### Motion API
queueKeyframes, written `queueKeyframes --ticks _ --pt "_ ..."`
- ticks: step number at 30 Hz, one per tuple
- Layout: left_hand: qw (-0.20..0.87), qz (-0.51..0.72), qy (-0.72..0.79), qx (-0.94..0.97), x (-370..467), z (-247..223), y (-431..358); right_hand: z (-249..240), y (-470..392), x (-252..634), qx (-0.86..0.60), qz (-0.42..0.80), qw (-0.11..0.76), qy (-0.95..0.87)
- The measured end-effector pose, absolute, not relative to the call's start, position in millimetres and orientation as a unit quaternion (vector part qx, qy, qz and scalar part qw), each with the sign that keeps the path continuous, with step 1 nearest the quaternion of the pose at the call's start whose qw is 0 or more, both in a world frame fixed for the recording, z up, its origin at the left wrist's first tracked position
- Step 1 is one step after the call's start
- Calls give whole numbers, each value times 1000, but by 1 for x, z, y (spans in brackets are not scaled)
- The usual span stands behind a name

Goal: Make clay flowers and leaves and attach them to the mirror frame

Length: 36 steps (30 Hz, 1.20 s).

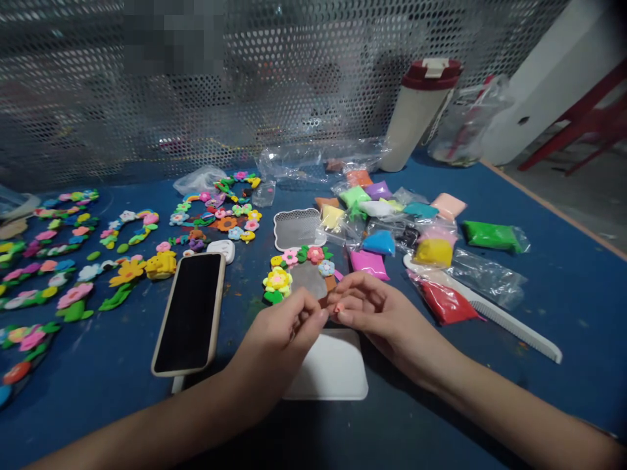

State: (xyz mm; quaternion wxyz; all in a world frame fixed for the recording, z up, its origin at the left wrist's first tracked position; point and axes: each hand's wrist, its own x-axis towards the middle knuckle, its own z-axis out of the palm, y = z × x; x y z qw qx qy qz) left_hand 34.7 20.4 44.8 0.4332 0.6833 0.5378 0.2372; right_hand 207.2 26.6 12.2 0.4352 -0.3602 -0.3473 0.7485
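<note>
My right hand (379,316) pinches a tiny orange-red piece of clay (338,309) between thumb and fingertips. Close beside it, my left hand (289,326) has its thumb and fingers pressed together; whatever it holds is too small to make out. Just behind my hands lies a clear sheet edged with clay flowers (277,280) in yellow, pink, red and blue, plus green leaves and a brown piece. My hands partly cover its near side. Under my wrists is a white rectangular board (328,372).
A phone (190,313) lies left, with several flower-edged clay frames (130,228) beyond it. Bagged coloured clay (379,243), a red clay bag (447,297) and a white comb (514,329) lie right. A tumbler (416,117) stands behind, near a perforated metal panel (294,78).
</note>
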Motion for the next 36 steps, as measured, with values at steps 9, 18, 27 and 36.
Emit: queueKeyframes --ticks 9,18,27,36 --pt "486 224 520 666 36 38 22 21 21 209 -423 545 453 -565" --pt "373 216 535 726 33 31 21 16 18 207 -385 617 398 -560" --pt "265 190 450 832 31 30 16 18 22 211 -422 618 435 -501" --pt "250 208 451 831 31 29 14 19 22 209 -432 623 395 -519"
